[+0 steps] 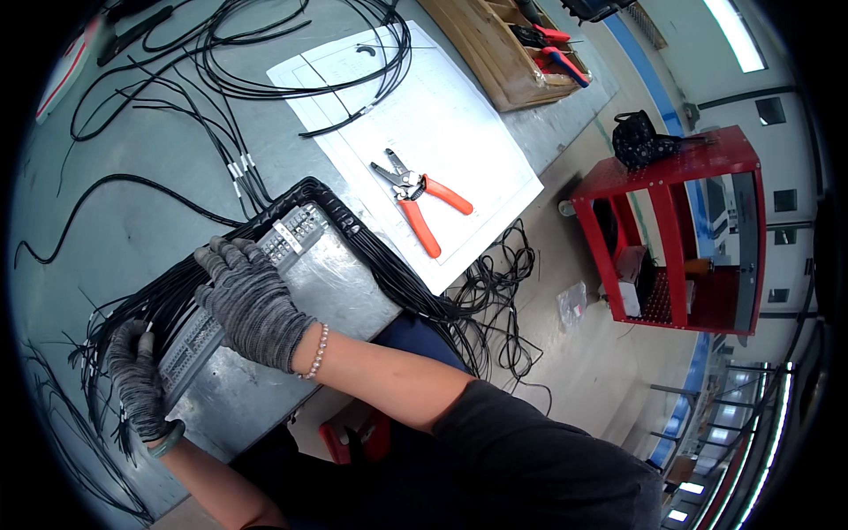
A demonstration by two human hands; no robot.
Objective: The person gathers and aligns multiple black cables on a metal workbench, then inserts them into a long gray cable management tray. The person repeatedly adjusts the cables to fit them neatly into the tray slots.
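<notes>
A metal panel (349, 291) lies at the table's near edge, with a grey terminal strip (190, 353) along it and a bundle of black cables (168, 283) running round its far side. My right hand (252, 305), in a grey knit glove, rests over the strip; its fingers lie stretched toward the cables. At the left end of the bundle my left hand (137, 380), gloved alike, has its fingers bent together around a black wire, whose end is partly hidden. A metal bracket with screw terminals (296, 234) shows beyond my right hand.
Wire strippers with orange handles (424, 208) lie open on a paper drawing (459, 141). A wooden tool box (495, 66) stands at the back. Loose black cables (221, 79) cover the far left, and a cable tangle (495, 300) hangs beside the table. A red cart (671, 177) stands right.
</notes>
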